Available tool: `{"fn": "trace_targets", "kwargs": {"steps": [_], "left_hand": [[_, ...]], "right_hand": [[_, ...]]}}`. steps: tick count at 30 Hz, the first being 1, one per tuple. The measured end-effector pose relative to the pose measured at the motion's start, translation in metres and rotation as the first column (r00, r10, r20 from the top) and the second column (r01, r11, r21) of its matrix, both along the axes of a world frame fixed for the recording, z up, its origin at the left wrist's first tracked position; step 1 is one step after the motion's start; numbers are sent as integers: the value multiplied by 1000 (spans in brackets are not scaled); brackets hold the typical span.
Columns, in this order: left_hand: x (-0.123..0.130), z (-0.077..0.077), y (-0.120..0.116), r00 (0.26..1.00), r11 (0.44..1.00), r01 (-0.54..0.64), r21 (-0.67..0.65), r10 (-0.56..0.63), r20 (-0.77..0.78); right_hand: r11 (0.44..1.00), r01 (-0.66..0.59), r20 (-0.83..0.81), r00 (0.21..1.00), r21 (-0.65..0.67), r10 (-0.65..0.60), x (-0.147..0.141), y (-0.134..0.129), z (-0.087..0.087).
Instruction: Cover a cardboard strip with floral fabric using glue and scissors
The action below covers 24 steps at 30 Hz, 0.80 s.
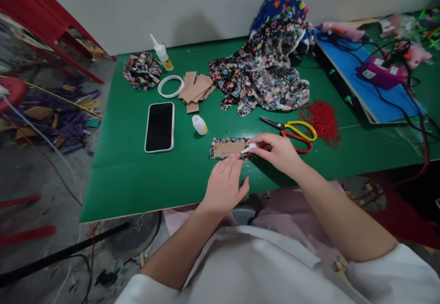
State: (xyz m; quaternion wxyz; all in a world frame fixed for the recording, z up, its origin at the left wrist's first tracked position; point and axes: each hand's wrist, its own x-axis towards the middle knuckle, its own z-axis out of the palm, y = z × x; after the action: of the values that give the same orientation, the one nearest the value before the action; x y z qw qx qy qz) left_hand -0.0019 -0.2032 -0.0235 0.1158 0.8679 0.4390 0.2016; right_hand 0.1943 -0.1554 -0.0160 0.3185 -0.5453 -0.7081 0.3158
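A tan cardboard strip point(227, 149) lies on a piece of dark floral fabric point(212, 153) near the front of the green table. My right hand point(278, 153) pinches a white pointed glue nozzle point(252, 146), its tip at the right part of the strip. Whatever else is inside that grip is hidden by the fingers. My left hand point(225, 180) rests its stretched fingertips on the lower edge of the strip and fabric, thumb apart. Just beyond them a small white bottle point(199, 124) leans without a nozzle. Scissors point(292, 132) with one yellow and one red handle lie to the right.
On the table point(120, 180) are a phone point(160, 127), a white ring point(171, 87), cardboard strips point(196, 89), a nozzled glue bottle point(162, 54), floral cloth point(268, 70) and red threads point(321, 121). Cables and a purple device point(381, 72) lie on a blue folder point(364, 79) at right.
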Motion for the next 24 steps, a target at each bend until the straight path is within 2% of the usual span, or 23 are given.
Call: {"fn": "trace_targets", "kwargs": {"steps": [3, 7, 10, 14, 19, 24], "left_hand": [[0, 0, 0, 1000, 1000, 1, -11, -1, 2], [0, 0, 1, 1000, 1000, 4, -21, -4, 5], [0, 0, 1, 1000, 1000, -1, -14, 1, -8], [1, 1, 0, 1000, 1000, -4, -14, 4, -21], [0, 1, 0, 1000, 1000, -2, -14, 2, -12], [0, 0, 1, 1000, 1000, -1, -6, 1, -7]], "right_hand": [[1000, -4, 33, 999, -3, 4, 6, -4, 0], [996, 79, 36, 996, -34, -78, 18, -6, 6], [991, 136, 9, 991, -14, -136, 16, -3, 9], [998, 61, 32, 998, -3, -61, 8, 5, 5], [989, 143, 25, 989, 24, -144, 6, 11, -1], [990, 132, 38, 990, 38, -134, 5, 10, -3]]}}
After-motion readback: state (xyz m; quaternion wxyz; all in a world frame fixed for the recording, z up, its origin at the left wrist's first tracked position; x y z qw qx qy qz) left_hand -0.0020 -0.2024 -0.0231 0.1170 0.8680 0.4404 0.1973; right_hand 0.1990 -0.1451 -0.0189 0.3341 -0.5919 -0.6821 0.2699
